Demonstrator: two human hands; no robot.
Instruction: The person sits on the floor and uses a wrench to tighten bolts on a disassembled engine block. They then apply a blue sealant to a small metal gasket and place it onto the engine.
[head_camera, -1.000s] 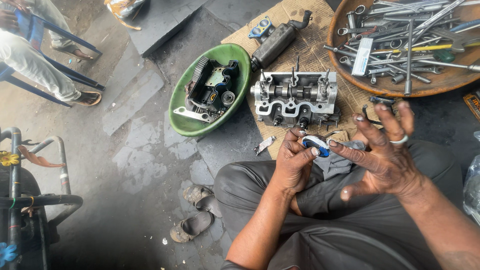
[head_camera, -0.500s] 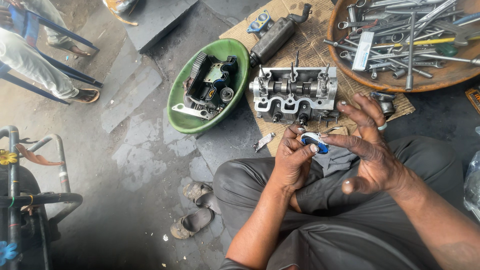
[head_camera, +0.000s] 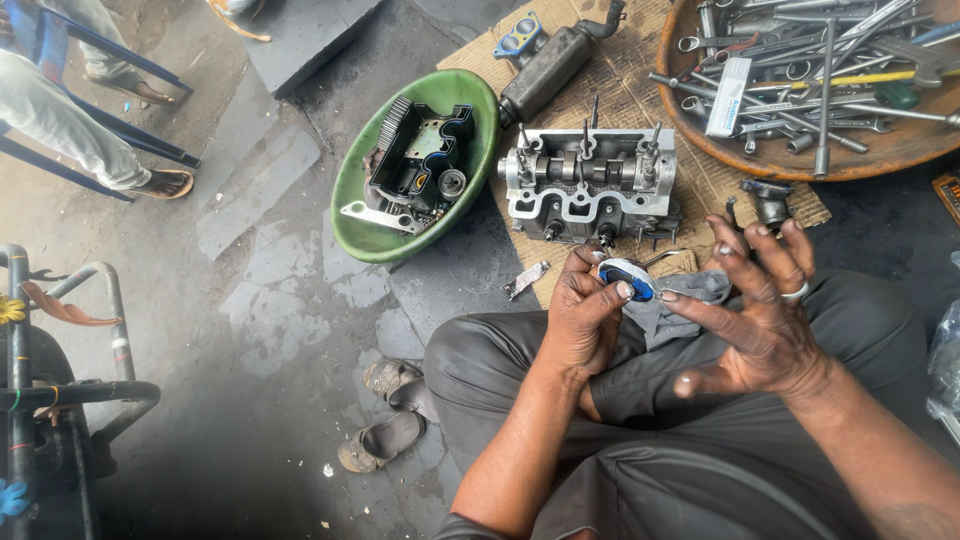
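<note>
The concrete floor (head_camera: 250, 300) carries everything here, and a sheet of cardboard (head_camera: 700, 190) is spread over its far middle, probably to keep oily parts off the grit. On that cardboard, near its front edge, sits the metal engine block part (head_camera: 590, 185), studs pointing up, set square to the seated person so its face is easy to reach. At the cardboard's far right corner a wide round tray (head_camera: 800, 165) holds a heap of spanners and sockets, kept together within an arm's stretch. Off the cardboard's left edge stands a green bowl (head_camera: 352, 200) with dark engine pieces lying loose in it, seemingly so small bits do not stray. A grey cylinder (head_camera: 545, 70) lies at the cardboard's far edge.

Over the lap, just in front of the cardboard's near edge, the left hand (head_camera: 582, 322) is curled, thumb and fingers pinching a small round blue tin (head_camera: 626, 278) and tilting its open top toward the other hand. The right hand (head_camera: 760, 310) is spread wide, one fingertip touching the tin's rim, a grey rag (head_camera: 680, 300) beneath it.
</note>
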